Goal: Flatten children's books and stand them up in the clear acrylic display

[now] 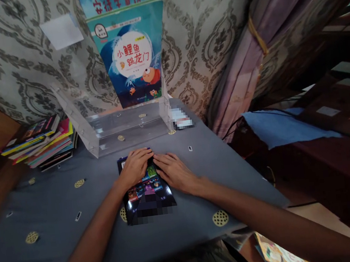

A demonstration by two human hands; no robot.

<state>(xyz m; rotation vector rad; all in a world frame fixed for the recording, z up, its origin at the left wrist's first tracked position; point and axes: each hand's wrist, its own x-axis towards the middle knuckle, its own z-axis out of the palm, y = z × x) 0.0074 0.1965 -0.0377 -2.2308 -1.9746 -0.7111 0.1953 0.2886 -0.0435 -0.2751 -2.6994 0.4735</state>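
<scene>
A dark, glossy book [147, 196] with small coloured pictures lies on the grey-blue tablecloth. My left hand [136, 164] rests on its upper left part, palm down, with the fingers stretched toward the top right corner. Along the upper right edge lies my right hand [175, 171], flat with extended fingers, its tips close to those of my left hand. Neither hand is wrapped round anything. Part of the cover is hidden under the hands, and its lower part is pixelated.
A clear acrylic rack [127, 130] stands behind the book, with upright picture books [136, 63] at its back. Stacked books [45, 142] lie at the table's left. A pixelated item [181, 117] sits right of the rack. The table's edge [252, 168] runs down the right.
</scene>
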